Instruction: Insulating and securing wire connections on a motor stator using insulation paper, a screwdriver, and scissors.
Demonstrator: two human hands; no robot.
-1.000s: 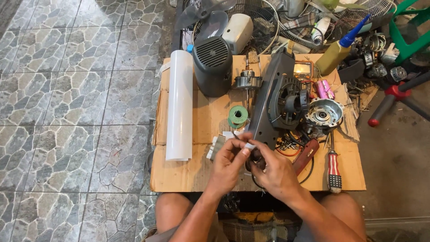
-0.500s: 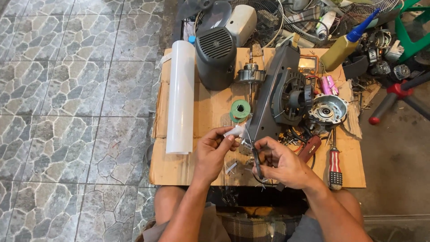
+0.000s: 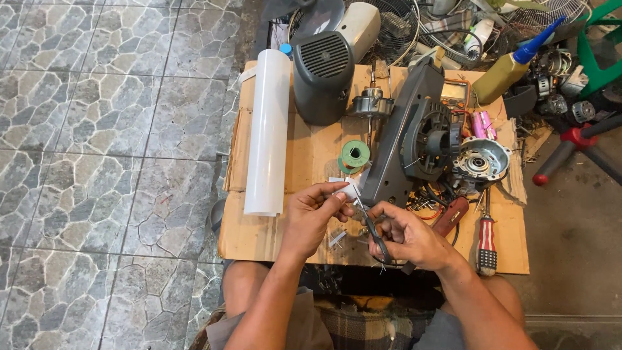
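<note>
My left hand (image 3: 314, 210) pinches a small white strip of sheet (image 3: 350, 188) at its fingertips, over the cardboard-covered table (image 3: 259, 236). My right hand (image 3: 408, 236) grips black-handled scissors (image 3: 374, 232), their blades pointing up toward the white strip. Both hands sit just in front of a dark grey fan housing (image 3: 408, 136) that lies slanted across the table. A small white offcut (image 3: 337, 238) lies on the cardboard between my hands.
A rolled white sheet (image 3: 267, 133) lies left. A grey motor cover (image 3: 322, 74), a motor rotor (image 3: 370, 104), a green spool (image 3: 355, 155), a metal motor bracket (image 3: 483, 161), a red-handled screwdriver (image 3: 486, 243) and an oil bottle (image 3: 512, 65) crowd the table. Fan parts litter the floor at the right.
My hands have drawn apart slightly; the left lifted the white strip and the right brought the scissors up to it. The camera has shifted a little.
</note>
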